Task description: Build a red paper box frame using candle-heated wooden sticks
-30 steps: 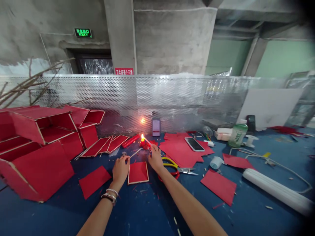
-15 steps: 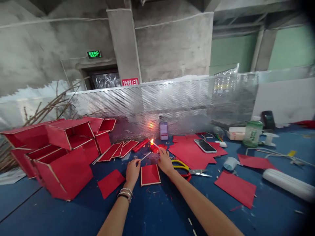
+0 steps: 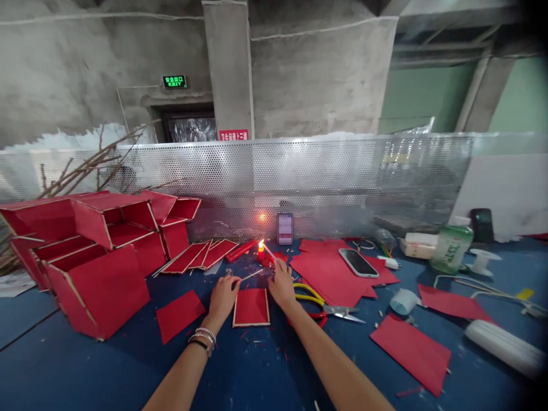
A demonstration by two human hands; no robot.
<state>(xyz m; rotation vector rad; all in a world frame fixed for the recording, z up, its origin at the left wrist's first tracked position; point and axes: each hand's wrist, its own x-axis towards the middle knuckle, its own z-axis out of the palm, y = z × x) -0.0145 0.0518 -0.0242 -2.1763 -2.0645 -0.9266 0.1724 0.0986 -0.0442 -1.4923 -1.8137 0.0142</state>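
My left hand (image 3: 223,297) pinches a thin wooden stick (image 3: 252,275) that points right toward the middle. Between the fingers of my right hand (image 3: 282,283) is a pale rod (image 3: 269,252), its tip at the flame of a lit red candle (image 3: 261,254). Below and between both hands lies a red square panel (image 3: 251,306) on the table, with pale wooden strips along its left, right and near edges. Beside my right wrist rest scissors (image 3: 342,312) with yellow and red handles, partly hidden by the arm.
Red box frames (image 3: 115,291) stand stacked at left, near edged red panels (image 3: 201,255). Red sheets (image 3: 317,268) lie at right under a phone (image 3: 358,262). Another phone (image 3: 285,229) leans upright behind the candle. A green-labelled bottle (image 3: 451,248) and white cables stand farther right.
The camera view has shifted a little, so the table things appear moved. My left hand appears slightly lower and farther left. Both hands keep their sticks, and the rod's tip stays at the flame.
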